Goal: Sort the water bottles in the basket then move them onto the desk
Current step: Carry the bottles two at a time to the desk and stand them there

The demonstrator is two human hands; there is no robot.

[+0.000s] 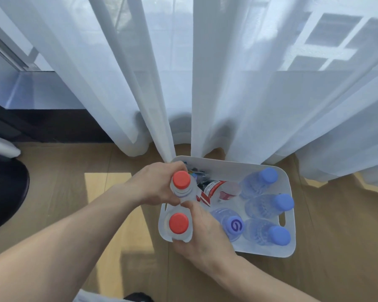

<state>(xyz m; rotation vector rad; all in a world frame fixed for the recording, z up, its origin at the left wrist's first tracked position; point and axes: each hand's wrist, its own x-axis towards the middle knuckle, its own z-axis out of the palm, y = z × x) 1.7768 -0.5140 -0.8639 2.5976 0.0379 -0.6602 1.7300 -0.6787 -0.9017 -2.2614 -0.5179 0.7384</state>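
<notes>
A white plastic basket (pixel 289 247) sits on the wooden floor in front of the curtain. My left hand (pixel 155 185) grips an upright red-capped bottle (pixel 181 182) at the basket's far left corner. My right hand (pixel 202 232) holds a second red-capped bottle (pixel 179 223) at the near left corner. Three blue-capped bottles (pixel 283 202) stand along the right side. Another blue-capped bottle with a logo (pixel 235 224) stands beside my right hand. A red-and-white labelled bottle (pixel 214 188) lies on its side in the middle.
White sheer curtains (pixel 227 94) hang just behind the basket, touching its far rim. A dark round base (pixel 7 192) stands on the floor at the left. Sunlit wooden floor (pixel 109 192) lies left of the basket. No desk is in view.
</notes>
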